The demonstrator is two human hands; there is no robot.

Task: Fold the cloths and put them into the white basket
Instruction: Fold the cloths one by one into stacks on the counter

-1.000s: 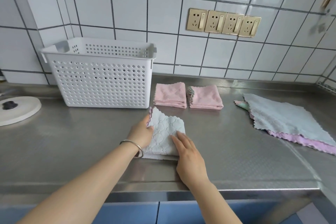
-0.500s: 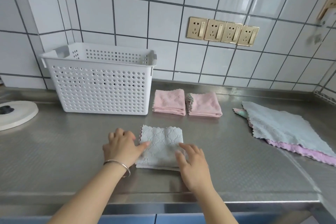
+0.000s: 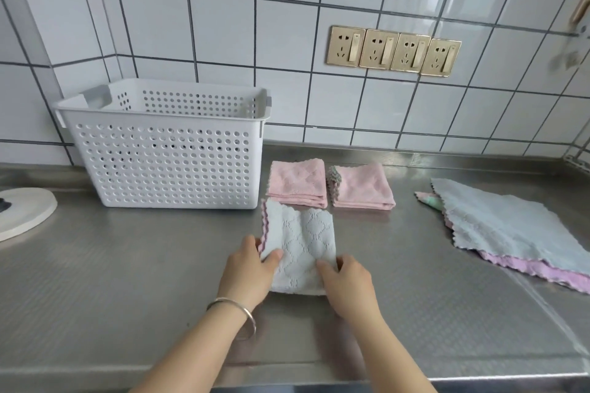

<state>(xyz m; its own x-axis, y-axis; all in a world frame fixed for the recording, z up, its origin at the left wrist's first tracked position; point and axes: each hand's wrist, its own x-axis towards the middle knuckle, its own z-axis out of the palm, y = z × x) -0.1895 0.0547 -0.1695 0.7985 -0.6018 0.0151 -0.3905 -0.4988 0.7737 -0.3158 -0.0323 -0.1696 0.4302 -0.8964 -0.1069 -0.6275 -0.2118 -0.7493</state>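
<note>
A folded grey-blue cloth (image 3: 300, 242) with a pink underside is raised at its far edge above the steel counter. My left hand (image 3: 247, 268) grips its left edge, thumb on top. My right hand (image 3: 346, 284) pinches its near right corner. Two folded pink cloths (image 3: 297, 185) (image 3: 364, 187) lie side by side just behind it. The white perforated basket (image 3: 166, 163) stands at the back left, upright, its inside mostly hidden. Unfolded cloths, a grey-blue one (image 3: 498, 226) over a pink one (image 3: 539, 274), lie stacked at the right.
A round white disc (image 3: 22, 210) lies at the left edge of the counter. Four gold wall sockets (image 3: 392, 51) sit on the tiled wall behind. The counter's front edge (image 3: 287, 373) runs just below my forearms.
Both hands have gone from pressing flat on the folded cloth to taking hold of its sides. The cloth's far edge has come up and shifted toward the pink cloths.
</note>
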